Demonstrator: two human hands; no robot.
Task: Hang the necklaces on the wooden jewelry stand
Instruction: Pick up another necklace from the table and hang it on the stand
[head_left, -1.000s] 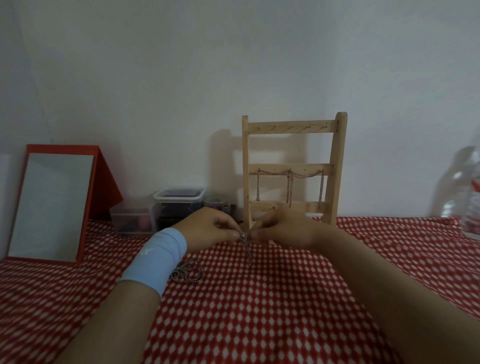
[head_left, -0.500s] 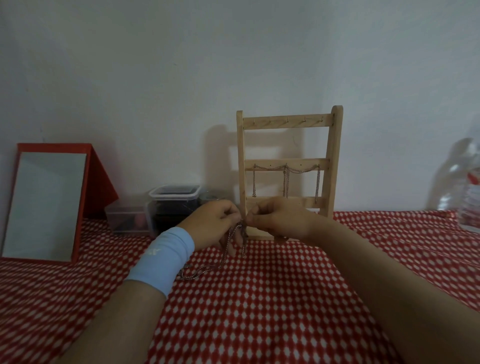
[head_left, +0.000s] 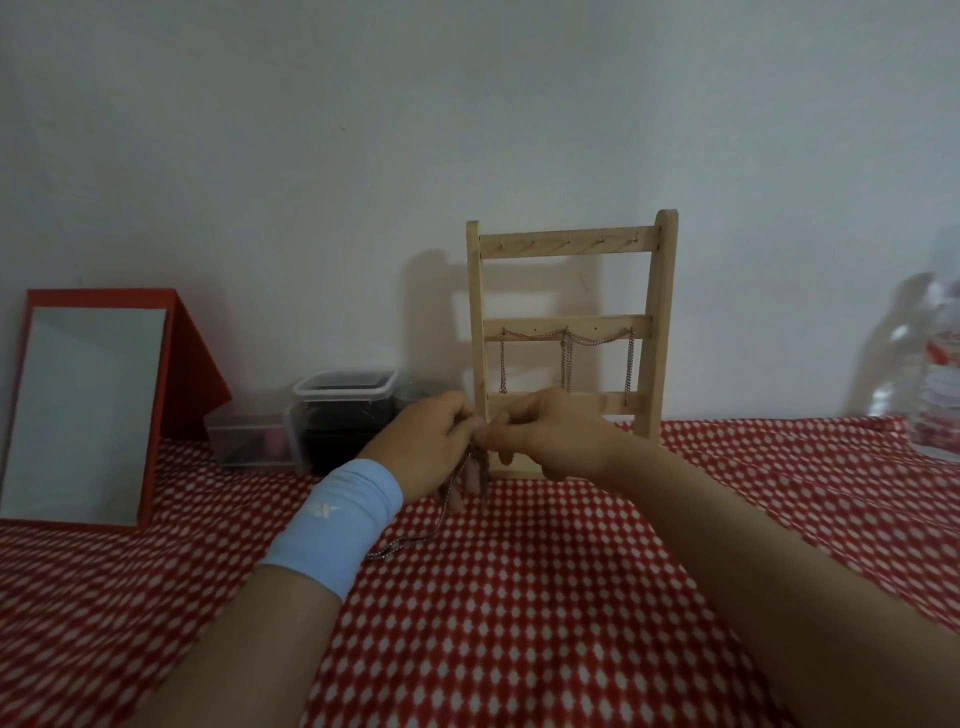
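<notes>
Both hands meet just in front of the foot of the stand (head_left: 566, 244), near the middle of the table's far edge. The left hand (head_left: 426, 447) and right hand (head_left: 545, 436) have their fingers curled, and the fingertips come together to pinch the top of a necklace (head_left: 400, 545) between them. From that pinch the necklace drops under the left hand, past its lower fingers. Its tail trails on the cloth (head_left: 519, 623) toward the near left, ending just beside the wristband (head_left: 332, 525). How many strands hang there is too blurred to tell.

The stand is upright against the wall, with a hung chain (head_left: 597, 340) draped in swags along its middle rail and ends dangling toward the lower rail. The right hand covers part of that lower rail.

The pale blue wristband on the left wrist bears a small white logo, unreadable. At the far right edge a clear bottle (head_left: 935, 395) carries a red and white label whose print cannot be read. At the far left a red-framed mirror (head_left: 88, 410) leans back, with two clear boxes (head_left: 343, 400) between it and the stand.
</notes>
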